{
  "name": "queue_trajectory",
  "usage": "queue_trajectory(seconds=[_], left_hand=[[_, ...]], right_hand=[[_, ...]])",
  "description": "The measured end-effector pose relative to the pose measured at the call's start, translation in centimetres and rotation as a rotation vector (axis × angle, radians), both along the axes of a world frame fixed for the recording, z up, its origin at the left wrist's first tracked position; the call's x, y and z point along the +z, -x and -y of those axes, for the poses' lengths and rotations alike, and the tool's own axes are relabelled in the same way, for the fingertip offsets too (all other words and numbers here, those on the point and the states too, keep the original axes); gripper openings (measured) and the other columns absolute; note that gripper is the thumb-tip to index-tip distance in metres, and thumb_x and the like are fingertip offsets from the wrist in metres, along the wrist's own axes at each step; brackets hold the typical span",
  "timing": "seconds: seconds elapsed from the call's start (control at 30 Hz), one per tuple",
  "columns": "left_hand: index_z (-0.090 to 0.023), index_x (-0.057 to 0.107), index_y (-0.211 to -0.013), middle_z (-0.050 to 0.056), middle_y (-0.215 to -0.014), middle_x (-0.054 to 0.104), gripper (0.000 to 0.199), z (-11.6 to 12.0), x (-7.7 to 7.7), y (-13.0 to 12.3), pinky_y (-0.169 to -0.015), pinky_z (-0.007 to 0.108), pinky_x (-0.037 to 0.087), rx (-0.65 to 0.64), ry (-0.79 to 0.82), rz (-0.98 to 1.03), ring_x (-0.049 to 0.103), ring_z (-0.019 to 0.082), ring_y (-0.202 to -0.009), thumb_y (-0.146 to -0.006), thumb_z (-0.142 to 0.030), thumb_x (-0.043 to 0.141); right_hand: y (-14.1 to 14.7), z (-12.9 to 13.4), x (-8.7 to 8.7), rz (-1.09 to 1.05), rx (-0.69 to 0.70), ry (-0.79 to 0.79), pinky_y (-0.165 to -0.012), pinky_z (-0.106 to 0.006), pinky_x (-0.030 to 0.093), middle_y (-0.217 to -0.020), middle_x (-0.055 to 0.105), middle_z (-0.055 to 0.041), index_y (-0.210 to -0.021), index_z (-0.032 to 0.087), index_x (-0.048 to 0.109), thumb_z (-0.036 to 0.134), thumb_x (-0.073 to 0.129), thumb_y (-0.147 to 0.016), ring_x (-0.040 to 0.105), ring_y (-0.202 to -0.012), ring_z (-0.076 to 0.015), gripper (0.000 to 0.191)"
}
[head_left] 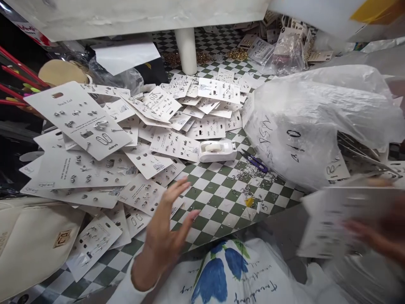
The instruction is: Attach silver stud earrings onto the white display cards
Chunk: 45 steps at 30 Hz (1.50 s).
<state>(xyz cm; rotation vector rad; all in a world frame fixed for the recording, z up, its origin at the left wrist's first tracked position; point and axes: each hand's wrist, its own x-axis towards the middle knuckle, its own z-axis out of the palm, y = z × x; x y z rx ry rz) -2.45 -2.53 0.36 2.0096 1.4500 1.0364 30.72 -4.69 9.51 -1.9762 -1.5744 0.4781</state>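
My left hand (166,230) is raised over the near edge of the checkered table, its fingers and thumb spread with nothing between them. At the lower right, my right hand (376,242) grips white earring cards (322,223); motion smears both hand and cards, and how many there are I cannot tell. A large spread of earring cards (152,156) with small silver pieces lies left of and beyond my left hand. Past its fingertips sits a white tape dispenser (218,151). Purple thread snips (255,160) lie beside loose silver earring pieces (257,181).
A big cloudy plastic bag (316,122) with handwriting bulges at the right. A cream handbag (34,245) stands at the lower left. Toward the back are a white post (186,50), gold beads (237,55) and more bagged cards (289,48). A white shelf edge (142,17) overhangs the table.
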Motion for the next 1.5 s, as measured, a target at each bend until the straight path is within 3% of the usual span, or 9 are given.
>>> queue_trajectory(seconds=[0.07, 0.17, 0.3, 0.5, 0.67, 0.87, 1.0, 1.23, 1.5], left_hand=[[-0.031, 0.041, -0.151, 0.011, -0.151, 0.053, 0.054, 0.7, -0.3, -1.8, -0.101, 0.037, 0.06, -0.086, 0.255, 0.228, 0.068, 0.023, -0.119, -0.101, -0.029, 0.062], [-0.035, 0.04, -0.15, 0.011, -0.147, 0.055, 0.054, 1.1, -0.9, -3.9, -0.086, 0.032, 0.064, -0.126, 0.554, 0.495, 0.07, 0.023, -0.112, -0.101, -0.04, 0.062], [-0.026, 0.061, -0.123, 0.009, -0.117, 0.07, 0.031, 1.0, -1.7, -4.6, -0.076, 0.028, 0.063, 0.069, 0.638, 0.575, 0.071, 0.024, -0.103, -0.098, -0.044, 0.067], [-0.025, 0.059, -0.121, 0.008, -0.117, 0.071, 0.036, 1.0, -1.9, -3.3, -0.076, 0.032, 0.064, 0.326, 0.582, 0.622, 0.072, 0.025, -0.099, -0.095, -0.049, 0.068], [-0.023, 0.061, -0.119, 0.01, -0.111, 0.074, 0.041, 1.2, -2.0, -2.3, -0.077, 0.036, 0.064, 0.449, 0.529, 0.499, 0.074, 0.028, -0.096, -0.093, -0.054, 0.068], [-0.023, 0.062, -0.119, 0.012, -0.119, 0.072, 0.038, 1.2, -3.0, -3.3, -0.08, 0.037, 0.065, 0.317, 0.605, 0.511, 0.073, 0.029, -0.105, -0.094, -0.051, 0.069], [-0.022, 0.059, -0.126, 0.012, -0.119, 0.072, 0.04, 1.4, -2.7, -4.1, -0.08, 0.035, 0.065, 0.353, 0.537, 0.476, 0.073, 0.027, -0.106, -0.095, -0.046, 0.068], [-0.022, 0.058, -0.131, 0.011, -0.118, 0.066, 0.034, 2.0, -1.1, -5.1, -0.083, 0.034, 0.059, 0.561, -0.085, -0.196, 0.068, 0.023, -0.106, -0.098, -0.014, 0.062], [-0.008, 0.06, -0.125, 0.022, -0.121, 0.065, 0.045, 3.0, -2.3, -6.9, -0.085, 0.043, 0.055, 0.121, -0.089, -0.507, 0.067, 0.034, -0.105, -0.099, -0.044, 0.064]], right_hand=[[1.9, -2.7, -2.2, -0.37, 0.309, 0.18, -0.06, -0.039, 0.068, -0.104, 0.074, -0.0063, -0.112, 0.041, 0.068, 0.068, 0.071, -0.087, 0.074, -0.083, -0.0283, 0.037], [5.5, -6.1, -5.8, -0.903, 0.589, 0.375, -0.078, -0.037, 0.067, -0.118, 0.071, -0.0067, -0.127, 0.03, 0.062, 0.044, 0.072, -0.096, 0.073, -0.102, -0.0259, 0.035], [8.8, -7.7, -9.2, -1.109, 0.541, 0.417, -0.093, -0.033, 0.06, -0.131, 0.066, -0.0083, -0.132, 0.025, 0.058, 0.037, 0.053, -0.106, 0.064, -0.123, -0.0232, 0.03], [8.4, -8.1, -11.4, -1.152, 0.437, 0.43, -0.085, -0.033, 0.063, -0.115, 0.073, -0.0063, -0.117, 0.023, 0.061, 0.032, 0.065, -0.097, 0.072, -0.102, -0.0209, 0.023], [7.8, -8.2, -11.0, -0.986, 0.353, 0.29, -0.078, -0.032, 0.064, -0.107, 0.073, -0.0065, -0.116, 0.023, 0.062, 0.035, 0.07, -0.093, 0.073, -0.094, -0.021, 0.027], [8.9, -6.6, -8.0, -0.246, 0.361, -0.136, -0.069, -0.037, 0.063, -0.094, 0.07, -0.0063, -0.12, 0.022, 0.063, 0.019, 0.061, -0.098, 0.068, -0.075, -0.0219, 0.023], [10.8, -5.7, -8.6, 0.094, 0.472, -0.173, -0.073, -0.046, 0.064, -0.104, 0.068, -0.0149, -0.126, 0.015, 0.057, 0.01, 0.051, -0.099, 0.071, -0.088, -0.0298, 0.028], [12.2, -5.9, -10.1, -0.006, 0.603, -0.038, -0.075, -0.046, 0.065, -0.108, 0.069, -0.0145, -0.124, 0.012, 0.059, 0.028, 0.063, -0.101, 0.071, -0.09, -0.0307, 0.028], [7.5, -12.8, -7.5, 0.019, 0.541, -0.32, -0.075, -0.037, 0.057, -0.097, 0.069, -0.0091, -0.106, 0.015, 0.07, 0.01, 0.059, -0.094, 0.066, -0.085, -0.0232, 0.017]])
